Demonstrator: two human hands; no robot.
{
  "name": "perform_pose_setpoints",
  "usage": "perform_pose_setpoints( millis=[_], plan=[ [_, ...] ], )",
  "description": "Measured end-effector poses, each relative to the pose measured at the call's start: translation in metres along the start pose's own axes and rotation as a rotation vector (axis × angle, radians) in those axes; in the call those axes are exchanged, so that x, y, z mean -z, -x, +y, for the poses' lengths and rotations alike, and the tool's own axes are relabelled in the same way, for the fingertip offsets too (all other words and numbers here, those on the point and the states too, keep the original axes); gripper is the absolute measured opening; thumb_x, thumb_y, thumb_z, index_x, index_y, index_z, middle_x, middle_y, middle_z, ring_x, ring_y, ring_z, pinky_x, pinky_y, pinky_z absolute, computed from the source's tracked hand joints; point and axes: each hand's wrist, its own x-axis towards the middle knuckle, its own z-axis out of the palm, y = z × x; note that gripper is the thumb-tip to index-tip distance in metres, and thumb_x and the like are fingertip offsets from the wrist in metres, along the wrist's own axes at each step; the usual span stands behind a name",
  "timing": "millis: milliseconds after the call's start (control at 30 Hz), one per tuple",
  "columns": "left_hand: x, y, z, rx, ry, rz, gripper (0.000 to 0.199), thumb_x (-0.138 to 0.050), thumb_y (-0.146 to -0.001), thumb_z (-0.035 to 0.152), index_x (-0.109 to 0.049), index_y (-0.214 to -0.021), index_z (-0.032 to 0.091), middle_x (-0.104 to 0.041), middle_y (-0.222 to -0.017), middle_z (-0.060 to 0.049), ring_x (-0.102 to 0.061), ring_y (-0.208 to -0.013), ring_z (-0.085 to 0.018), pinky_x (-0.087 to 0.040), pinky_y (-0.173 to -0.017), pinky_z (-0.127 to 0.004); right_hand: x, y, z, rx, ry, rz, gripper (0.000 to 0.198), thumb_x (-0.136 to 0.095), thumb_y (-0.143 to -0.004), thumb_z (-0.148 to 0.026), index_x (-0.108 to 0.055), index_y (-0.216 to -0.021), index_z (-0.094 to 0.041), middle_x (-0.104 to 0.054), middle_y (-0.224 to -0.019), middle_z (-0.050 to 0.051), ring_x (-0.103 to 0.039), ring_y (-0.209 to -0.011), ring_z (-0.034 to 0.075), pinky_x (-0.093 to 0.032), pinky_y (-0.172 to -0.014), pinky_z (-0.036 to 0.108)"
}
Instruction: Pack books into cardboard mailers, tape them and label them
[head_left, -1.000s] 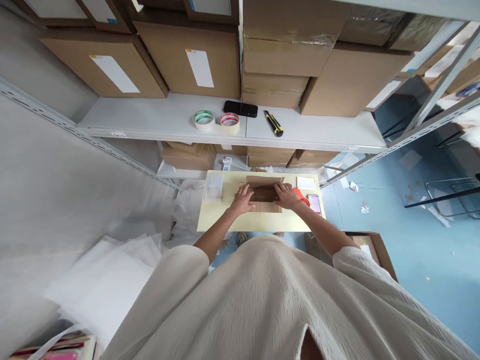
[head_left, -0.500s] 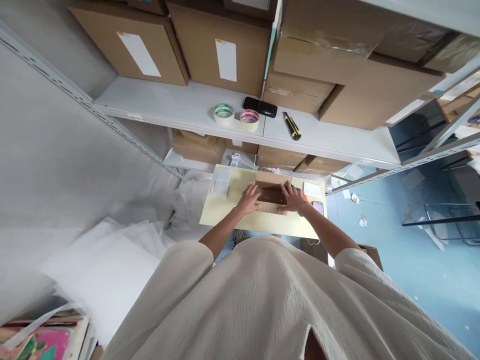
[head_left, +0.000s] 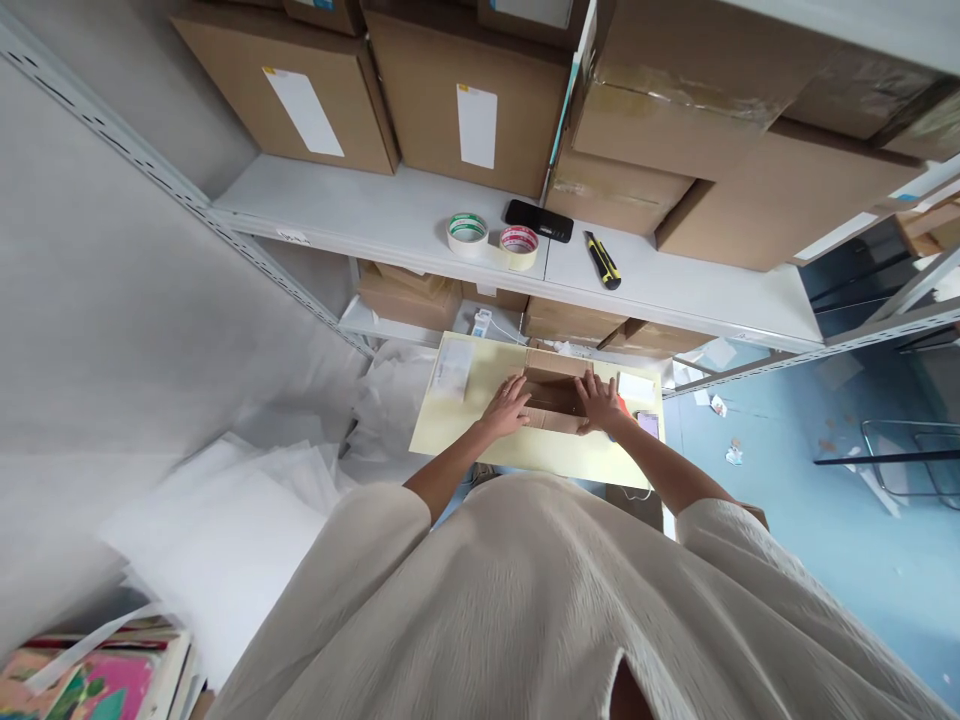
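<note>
An open cardboard box (head_left: 555, 421) lies on the pale yellow tabletop (head_left: 439, 432), its near and far flaps folded outward and its dark inside showing. At its left end, my left hand (head_left: 505, 408) rests with the fingers spread and stretched over the edge. My right hand (head_left: 599, 403) lies on the right end, fingers apart and pointing away from me. Both palms cover the end flaps, so how these sit is hidden. Beside my right hand a small orange-red thing (head_left: 623, 406) peeks out, mostly covered.
A phone (head_left: 647, 424) and white paper (head_left: 636, 387) lie on the table's right, a clear plastic sheet (head_left: 453, 367) on its left. The shelf (head_left: 337, 190) above holds tape rolls (head_left: 468, 234), a black case (head_left: 539, 219), a utility knife (head_left: 602, 260) and large cartons (head_left: 469, 100). White foam sheets (head_left: 217, 530) stand left.
The view has shifted, so the shelf and table sit slightly further right and lower. My hands stay at the box's two ends, the left one now looking flatter.
</note>
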Motion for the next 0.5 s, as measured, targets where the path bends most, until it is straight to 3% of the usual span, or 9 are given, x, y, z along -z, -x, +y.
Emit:
perform_pose_setpoints(
  millis=[167, 300, 500],
  plan=[
    [0.005, 0.000, -0.003, -0.009, 0.056, 0.028, 0.053, -0.077, -0.098, 0.027, -0.072, -0.150, 0.019, -0.040, -0.185, -0.019, -0.035, -0.175, -0.038, -0.033, -0.143, -0.060, 0.002, -0.002, -0.011, -0.046, -0.010, -0.033, 0.172, -0.086, -0.065, -0.096, -0.003, -0.187, -0.005, 0.008, -0.190, 0.035, 0.000, -0.177, 0.059, 0.004, -0.136, 0.078],
    [0.019, 0.000, -0.017, 0.002, 0.140, 0.068, 0.047, -0.064, -0.105, 0.025, -0.071, -0.152, 0.020, -0.053, -0.176, -0.017, -0.055, -0.161, -0.034, -0.046, -0.137, -0.053, 0.004, 0.007, -0.006, -0.016, -0.073, 0.013, 0.163, -0.075, -0.075, -0.099, 0.001, -0.187, -0.007, 0.009, -0.190, 0.033, -0.002, -0.178, 0.056, -0.002, -0.138, 0.077],
    [0.035, 0.003, -0.035, -0.029, 0.134, 0.012, 0.054, -0.073, -0.095, 0.020, -0.074, -0.149, 0.025, -0.064, -0.167, -0.014, -0.062, -0.154, -0.035, -0.048, -0.135, -0.052, 0.022, 0.008, -0.009, -0.081, -0.171, -0.031, 0.161, -0.069, -0.079, -0.103, 0.011, -0.186, -0.012, 0.003, -0.192, 0.031, -0.011, -0.176, 0.055, -0.008, -0.138, 0.075]
  ],
)
